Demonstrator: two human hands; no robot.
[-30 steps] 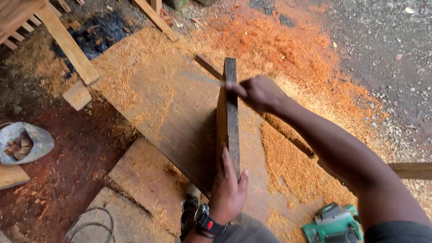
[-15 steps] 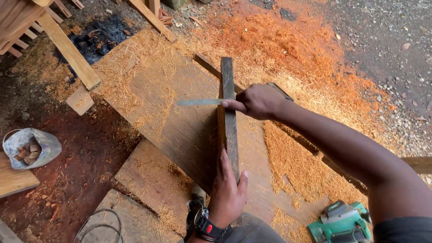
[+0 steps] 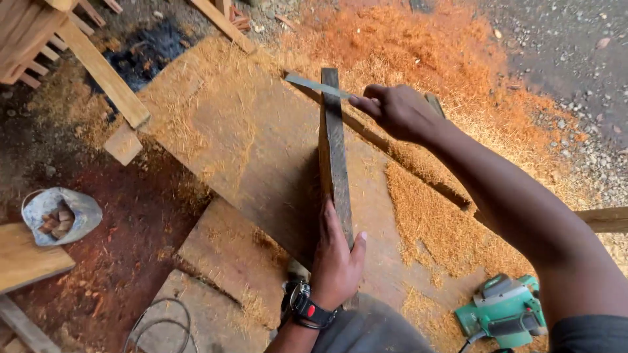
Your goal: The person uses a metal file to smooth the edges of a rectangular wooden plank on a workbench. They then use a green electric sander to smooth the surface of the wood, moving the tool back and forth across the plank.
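L hand (image 3: 337,265) grips plank (image 3: 335,153) near end – R hand (image 3: 399,111) pinches ruler (image 3: 317,85) across top.

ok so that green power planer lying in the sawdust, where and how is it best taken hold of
Probably by the dark handle on top of the green power planer, coming down from above. It seems to sit upright in the sawdust with the handle facing up and clear; its cord trails off toward the lower left, so a grip there avoids it. The right hand is the nearer one.
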